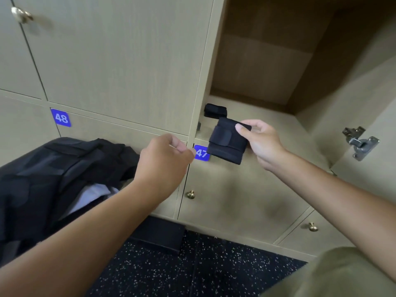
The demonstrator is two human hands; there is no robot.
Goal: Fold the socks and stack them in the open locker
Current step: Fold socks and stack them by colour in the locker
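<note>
My right hand pinches a folded black sock by its upper right corner, thumb on top. It hangs in front of the open locker's front edge. Another folded black sock lies inside on the locker floor near the left wall. My left hand hovers to the left of the held sock with its fingers curled, holding nothing I can see.
A black bag with dark and white clothes sits at lower left. Closed locker doors with brass knobs and blue labels 48 and 47 surround the opening. The open door with its metal hinge stands at right. A dark speckled floor lies below.
</note>
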